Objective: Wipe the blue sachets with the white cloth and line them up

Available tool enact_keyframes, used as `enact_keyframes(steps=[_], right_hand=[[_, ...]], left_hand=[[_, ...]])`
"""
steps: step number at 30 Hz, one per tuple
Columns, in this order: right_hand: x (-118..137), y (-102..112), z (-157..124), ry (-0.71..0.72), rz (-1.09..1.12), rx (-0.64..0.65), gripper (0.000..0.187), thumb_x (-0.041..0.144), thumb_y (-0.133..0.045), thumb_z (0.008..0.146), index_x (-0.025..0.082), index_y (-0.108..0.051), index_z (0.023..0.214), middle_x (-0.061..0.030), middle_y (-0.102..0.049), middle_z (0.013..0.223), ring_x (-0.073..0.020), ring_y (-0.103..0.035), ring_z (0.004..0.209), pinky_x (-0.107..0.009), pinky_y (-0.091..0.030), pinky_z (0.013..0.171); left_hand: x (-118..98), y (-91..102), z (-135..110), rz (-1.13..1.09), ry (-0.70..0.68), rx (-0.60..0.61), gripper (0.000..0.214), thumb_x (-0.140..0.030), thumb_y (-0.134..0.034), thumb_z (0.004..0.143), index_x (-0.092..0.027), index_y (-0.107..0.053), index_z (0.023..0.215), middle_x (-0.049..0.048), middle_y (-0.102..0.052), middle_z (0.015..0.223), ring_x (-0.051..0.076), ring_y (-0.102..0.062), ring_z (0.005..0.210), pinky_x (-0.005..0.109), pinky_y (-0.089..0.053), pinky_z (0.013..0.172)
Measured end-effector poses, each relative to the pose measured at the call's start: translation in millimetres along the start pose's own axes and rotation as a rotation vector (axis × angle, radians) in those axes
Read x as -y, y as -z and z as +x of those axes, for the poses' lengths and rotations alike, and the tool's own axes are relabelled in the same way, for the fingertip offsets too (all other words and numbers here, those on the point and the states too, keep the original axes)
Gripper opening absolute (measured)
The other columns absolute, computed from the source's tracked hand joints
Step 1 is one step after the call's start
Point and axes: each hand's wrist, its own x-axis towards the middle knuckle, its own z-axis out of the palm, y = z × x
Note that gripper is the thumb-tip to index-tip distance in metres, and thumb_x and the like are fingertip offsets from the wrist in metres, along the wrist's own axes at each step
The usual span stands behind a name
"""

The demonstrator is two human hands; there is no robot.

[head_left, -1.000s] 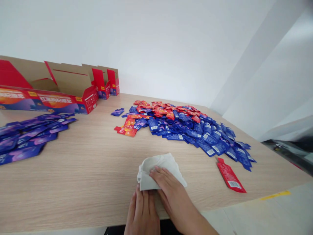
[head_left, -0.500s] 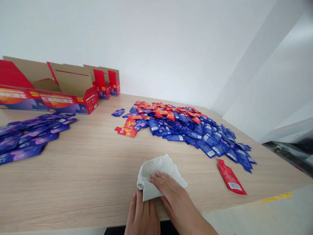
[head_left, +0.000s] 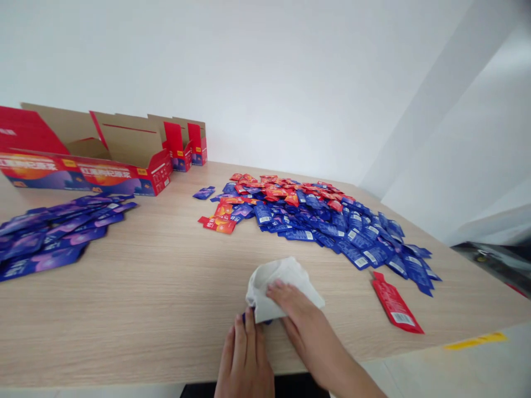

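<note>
A folded white cloth (head_left: pixel 286 273) lies on the table in front of me, bunched at its left edge. My right hand (head_left: pixel 301 315) presses on the cloth from above, its fingers partly over it and the thumb side tucked below. Under the cloth's near edge shows a small part of a dark blue sachet (head_left: pixel 267 321); most of it is hidden. My left hand (head_left: pixel 245 356) lies flat with fingers stretched forward, the tips touching the blue sachet at the cloth's near left corner.
A big pile of blue sachets (head_left: pixel 319 221) and red ones spreads behind the cloth. One red sachet (head_left: pixel 396 307) lies alone at right. Overlapping purple-blue sachets (head_left: pixel 62 235) are at left. Open red cartons (head_left: pixel 116 174) stand along the wall. The table's front edge (head_left: pixel 124 385) is near me.
My right hand has moved the cloth slightly forward and right, uncovering some of the blue sachet. My left fingers have shifted a little with it. The view has turned slightly left.
</note>
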Motion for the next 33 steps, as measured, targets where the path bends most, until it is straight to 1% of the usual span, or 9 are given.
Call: enact_keyframes(steps=[4,6,11,16,18,22,24,28,33], right_hand=[[-22,16,8,-0.268,-0.075,-0.192,0.043,0.022,-0.046,0.103,0.018,-0.063,0.143,-0.0156,-0.063,0.146,-0.0304,-0.058,0.137,-0.056,-0.041,0.119],[-14,18,6,-0.241,-0.037,-0.167,0.044,0.022,-0.047,0.103,0.020,-0.060,0.145,-0.0135,-0.060,0.149,-0.0291,-0.056,0.140,-0.053,-0.041,0.120],[8,7,-4,0.045,0.041,0.084,0.054,0.015,-0.051,0.102,0.029,-0.051,0.154,-0.0057,-0.054,0.156,-0.0213,-0.048,0.146,-0.041,-0.037,0.124],[-23,18,6,-0.244,-0.073,-0.165,0.044,0.021,-0.047,0.103,0.018,-0.061,0.144,-0.0165,-0.062,0.146,-0.0305,-0.059,0.137,-0.057,-0.042,0.119],[-20,18,7,-0.215,-0.071,-0.175,0.044,0.020,-0.047,0.103,0.019,-0.061,0.144,-0.0152,-0.062,0.147,-0.0300,-0.058,0.137,-0.056,-0.043,0.118],[-1,5,5,0.035,-0.010,-0.100,0.051,0.009,-0.044,0.101,0.026,-0.059,0.147,-0.0081,-0.059,0.152,-0.0228,-0.054,0.141,-0.047,-0.044,0.120],[-2,4,7,-0.008,0.000,-0.138,0.049,0.010,-0.043,0.101,0.024,-0.062,0.144,-0.0097,-0.063,0.147,-0.0243,-0.059,0.136,-0.048,-0.047,0.117],[-1,12,11,-0.238,0.002,-0.245,0.042,0.024,-0.043,0.106,0.023,-0.063,0.142,-0.0099,-0.067,0.142,-0.0277,-0.063,0.132,-0.052,-0.049,0.115],[13,1,13,0.086,0.070,-0.003,0.050,0.017,-0.048,0.103,0.033,-0.055,0.150,0.0003,-0.059,0.152,-0.0215,-0.054,0.141,-0.038,-0.045,0.119]], left_hand=[[1,-1.3,1,0.016,-0.003,-0.007,0.051,-0.035,-0.051,0.091,-0.010,-0.064,0.133,0.0109,-0.067,0.139,0.028,-0.057,0.129,0.039,-0.047,0.107],[0,-3.7,0,0.023,0.001,-0.018,0.049,-0.036,-0.051,0.091,-0.010,-0.067,0.130,0.0107,-0.068,0.137,0.028,-0.058,0.128,0.039,-0.047,0.106],[-2,-5.4,-3,-0.006,0.003,-0.007,0.045,-0.034,-0.054,0.089,-0.014,-0.070,0.125,0.0106,-0.071,0.131,0.029,-0.058,0.128,0.040,-0.046,0.108],[-3,-5.1,-2,0.010,0.031,0.014,0.052,-0.034,-0.052,0.088,-0.013,-0.064,0.134,0.0106,-0.065,0.141,0.028,-0.057,0.131,0.040,-0.049,0.107],[-4,-5.9,-2,0.010,0.042,0.004,0.051,-0.033,-0.053,0.088,-0.012,-0.066,0.133,0.0109,-0.066,0.139,0.027,-0.059,0.129,0.038,-0.050,0.106],[-6,-5.5,-2,0.005,0.062,-0.003,0.048,-0.030,-0.052,0.088,-0.014,-0.067,0.131,0.0101,-0.068,0.137,0.026,-0.060,0.128,0.038,-0.050,0.104],[-5,-5.1,-1,0.003,0.065,0.002,0.049,-0.030,-0.053,0.088,-0.013,-0.066,0.132,0.0106,-0.067,0.138,0.027,-0.060,0.129,0.038,-0.049,0.105],[-5,-7.3,-2,0.024,0.059,-0.014,0.048,-0.030,-0.053,0.089,-0.013,-0.067,0.131,0.0102,-0.068,0.136,0.026,-0.060,0.127,0.038,-0.050,0.103],[-3,-6.0,-3,0.013,0.030,-0.029,0.036,-0.028,-0.052,0.090,-0.017,-0.075,0.116,0.0071,-0.075,0.121,0.024,-0.065,0.118,0.036,-0.049,0.103]])
